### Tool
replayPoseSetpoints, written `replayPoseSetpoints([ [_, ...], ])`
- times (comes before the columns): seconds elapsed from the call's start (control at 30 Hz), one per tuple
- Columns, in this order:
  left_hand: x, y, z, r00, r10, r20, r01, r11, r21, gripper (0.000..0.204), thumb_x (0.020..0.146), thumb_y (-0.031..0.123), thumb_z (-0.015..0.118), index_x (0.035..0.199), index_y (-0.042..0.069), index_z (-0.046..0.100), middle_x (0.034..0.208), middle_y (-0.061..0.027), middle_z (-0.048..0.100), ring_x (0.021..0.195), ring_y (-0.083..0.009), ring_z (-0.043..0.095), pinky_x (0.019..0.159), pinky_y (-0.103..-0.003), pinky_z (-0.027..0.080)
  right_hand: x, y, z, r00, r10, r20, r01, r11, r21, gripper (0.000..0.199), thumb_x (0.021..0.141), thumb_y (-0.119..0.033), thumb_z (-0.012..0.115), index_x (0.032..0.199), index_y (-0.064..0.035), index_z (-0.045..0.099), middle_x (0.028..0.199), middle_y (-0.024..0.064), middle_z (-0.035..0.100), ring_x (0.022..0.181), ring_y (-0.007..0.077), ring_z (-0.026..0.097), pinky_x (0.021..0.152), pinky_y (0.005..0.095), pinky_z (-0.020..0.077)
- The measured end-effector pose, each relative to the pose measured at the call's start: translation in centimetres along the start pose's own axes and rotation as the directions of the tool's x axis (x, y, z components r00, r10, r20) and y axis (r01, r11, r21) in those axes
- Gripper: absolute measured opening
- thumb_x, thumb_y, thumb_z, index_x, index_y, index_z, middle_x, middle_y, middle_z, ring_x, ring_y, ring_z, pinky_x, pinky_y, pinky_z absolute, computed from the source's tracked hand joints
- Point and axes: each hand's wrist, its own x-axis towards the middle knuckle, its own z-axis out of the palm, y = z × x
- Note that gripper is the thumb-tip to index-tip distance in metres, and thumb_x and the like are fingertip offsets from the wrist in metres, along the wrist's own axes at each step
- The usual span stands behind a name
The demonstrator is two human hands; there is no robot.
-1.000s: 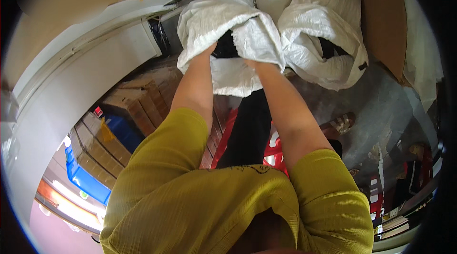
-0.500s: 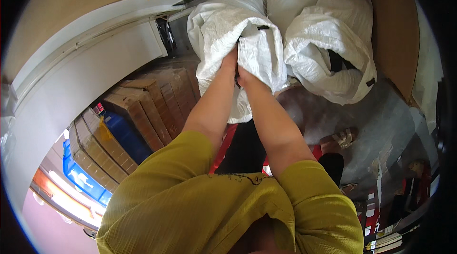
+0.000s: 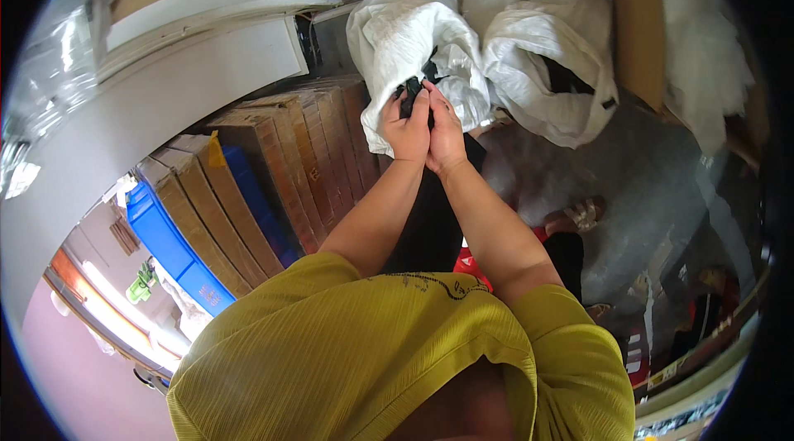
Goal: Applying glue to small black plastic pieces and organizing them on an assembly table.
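Note:
At the mouth of a white woven sack point(image 3: 405, 32), my left hand point(image 3: 408, 137) and my right hand point(image 3: 447, 133) are pressed side by side, cupped around a cluster of small black pieces point(image 3: 411, 102). What kind of pieces these are cannot be made out. Their upper ends stick out past my fingers. More black shows inside the sack just beyond my fingertips. The sack's rim is loose and rumpled, and its front edge hangs beside my left hand.
A second white sack point(image 3: 546, 52) with dark contents stands close on the right. Cardboard boxes point(image 3: 273, 143) and blue bins point(image 3: 169, 230) line the left side, below a white panel point(image 3: 207, 69). A large carton point(image 3: 641, 36) borders the back right. A sandaled foot point(image 3: 583, 214) is on the grey floor.
Both hands have come up out of the left sack, now showing black pieces between them. Earlier they were buried inside it. The view has shifted slightly.

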Motion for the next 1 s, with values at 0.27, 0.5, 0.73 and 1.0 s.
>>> replayPoseSetpoints([
  [0.27, -10.5, 15.9, 3.8, 0.928, 0.280, 0.246, -0.251, 0.957, -0.143, 0.017, 0.083, 0.008, 0.067, 0.095, -0.003, 0.065, 0.110, -0.0141, 0.056, 0.100, -0.0233, 0.057, 0.087, -0.033, 0.048, -15.4, -11.6, 3.8, 0.905, -0.420, 0.069, 0.423, 0.905, -0.041, 0.037, 0.097, -0.021, 0.050, 0.129, -0.0022, 0.051, 0.119, 0.0062, 0.057, 0.104, 0.0108, 0.052, 0.093, 0.0256, 0.0419],
  [0.5, -20.0, 34.1, 9.4, 0.498, 0.808, 0.313, -0.635, 0.586, -0.503, 0.027, 0.079, 0.013, 0.066, 0.104, 0.002, 0.067, 0.115, -0.0168, 0.057, 0.107, -0.0294, 0.056, 0.094, -0.039, 0.044, -31.0, -24.2, 7.5, 0.399, -0.894, 0.203, 0.903, 0.343, -0.259, 0.037, 0.092, -0.019, 0.053, 0.122, 0.0022, 0.055, 0.120, 0.0111, 0.056, 0.110, 0.0181, 0.052, 0.098, 0.0313, 0.0387],
  [0.73, -37.4, 47.5, 20.0, 0.336, 0.939, -0.069, -0.453, 0.097, -0.886, 0.022, 0.066, 0.014, 0.068, 0.087, 0.007, 0.068, 0.094, -0.0135, 0.062, 0.088, -0.0299, 0.059, 0.079, -0.040, 0.047, -47.4, -37.2, 1.8, -0.204, -0.958, 0.203, 0.833, -0.279, -0.478, 0.043, 0.096, -0.027, 0.038, 0.128, 0.0018, 0.046, 0.128, 0.0141, 0.049, 0.119, 0.0242, 0.046, 0.103, 0.0358, 0.0344],
  [1.0, -43.1, 48.8, 25.7, 0.572, 0.469, 0.673, -0.410, 0.874, -0.261, 0.045, 0.073, 0.033, 0.065, 0.097, -0.006, 0.066, 0.118, -0.0294, 0.052, 0.116, -0.0380, 0.047, 0.101, -0.041, 0.034, -51.5, -45.9, -1.5, 0.085, -0.991, 0.106, 0.321, -0.073, -0.944, 0.031, 0.096, -0.018, 0.044, 0.118, 0.0020, 0.053, 0.112, 0.0136, 0.059, 0.097, 0.0252, 0.060, 0.082, 0.0312, 0.0496],
])
